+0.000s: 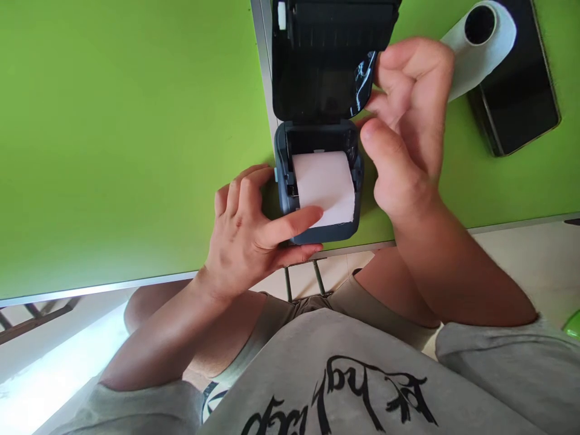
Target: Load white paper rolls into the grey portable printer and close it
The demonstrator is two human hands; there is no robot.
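Observation:
A small dark label printer stands at the table's front edge with its black lid swung up and back. White paper lies in its open compartment and reaches over the front rim. My left hand holds the printer from the left, the index finger resting on the paper and the thumb at the front edge. My right hand is at the right side of the lid, its bent fingers touching the lid's edge; the thumb is near the printer's rear right corner.
To the right on the green table a roll of white paper stands partly unrolled beside a black phone-like device. A metal seam runs behind the printer. My legs are below the front edge.

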